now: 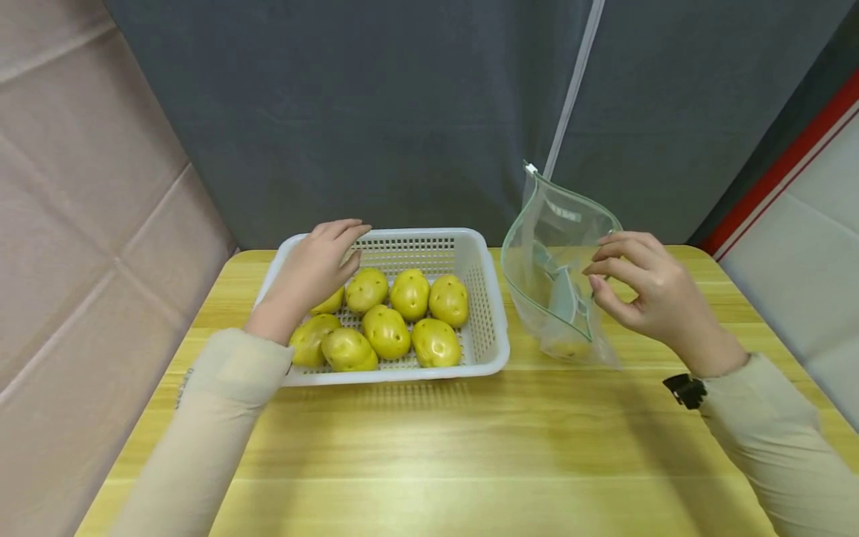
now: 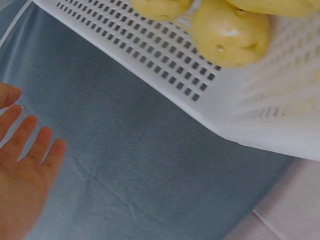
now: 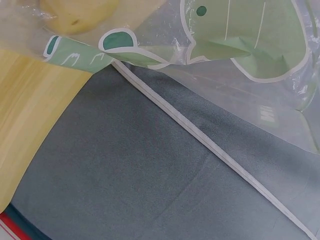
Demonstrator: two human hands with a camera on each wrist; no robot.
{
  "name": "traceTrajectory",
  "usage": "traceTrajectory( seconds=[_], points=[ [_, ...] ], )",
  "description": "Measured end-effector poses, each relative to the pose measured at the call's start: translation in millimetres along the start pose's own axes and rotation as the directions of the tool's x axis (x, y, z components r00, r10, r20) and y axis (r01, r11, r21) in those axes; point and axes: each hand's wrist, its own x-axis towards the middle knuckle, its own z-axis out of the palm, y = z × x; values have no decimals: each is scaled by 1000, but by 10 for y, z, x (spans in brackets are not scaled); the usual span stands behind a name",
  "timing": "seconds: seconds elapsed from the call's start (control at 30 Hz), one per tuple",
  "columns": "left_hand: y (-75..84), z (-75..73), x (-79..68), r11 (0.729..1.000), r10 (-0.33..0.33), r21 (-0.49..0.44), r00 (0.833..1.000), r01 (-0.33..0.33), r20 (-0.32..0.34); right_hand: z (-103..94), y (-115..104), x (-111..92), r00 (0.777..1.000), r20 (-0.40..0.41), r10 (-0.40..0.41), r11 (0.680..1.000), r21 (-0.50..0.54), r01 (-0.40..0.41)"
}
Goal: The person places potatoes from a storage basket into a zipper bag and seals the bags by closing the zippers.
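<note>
My left hand (image 1: 323, 257) is over the left end of a white plastic basket (image 1: 496, 321), fingers loosely stretched and holding nothing. Several yellow potatoes (image 1: 385, 332) lie in the basket, some partly hidden by that hand and wrist. In the left wrist view the left hand (image 2: 25, 170) has its fingers spread, apart from the basket wall (image 2: 150, 55). To the right stands a clear slider zip bag (image 1: 537, 298) with a green rim and green print, its mouth wide. My right hand (image 1: 644, 287) pinches its right rim between thumb and fingers. A potato (image 3: 82, 15) shows low in the bag.
Basket and bag stand on a wooden table (image 1: 416, 462) near its back edge. Behind rises a grey curtain (image 1: 369, 112) with a pale strip (image 1: 573, 89). Light padded panels (image 1: 87, 246) border the left side, and a red-striped panel (image 1: 798, 156) the right.
</note>
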Motion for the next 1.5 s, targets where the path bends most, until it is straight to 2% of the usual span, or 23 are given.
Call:
traceTrajectory(
  seconds=[0.33, 0.6, 0.97, 1.1, 1.5],
  points=[
    [-73, 67, -171, 998, 53, 26, 996, -55, 71, 17, 2, -4, 1000, 4, -20, 1000, 4, 20],
    [-106, 117, -366, 994, 109, -7, 989, -109, 105, 19, 1, -10, 1000, 12, -21, 1000, -3, 21],
    [-135, 186, -596, 997, 76, -42, 971, -68, 226, 51, -1, 3, 1000, 3, -25, 1000, 5, 25],
    [-171, 205, -663, 996, 74, -57, 966, -61, 250, 56, 2, 1, 999, -1, -32, 999, 9, 32],
    [-216, 280, -762, 990, 143, -47, 952, -135, 270, 63, -2, -16, 999, 27, -35, 999, -13, 36]
  ],
)
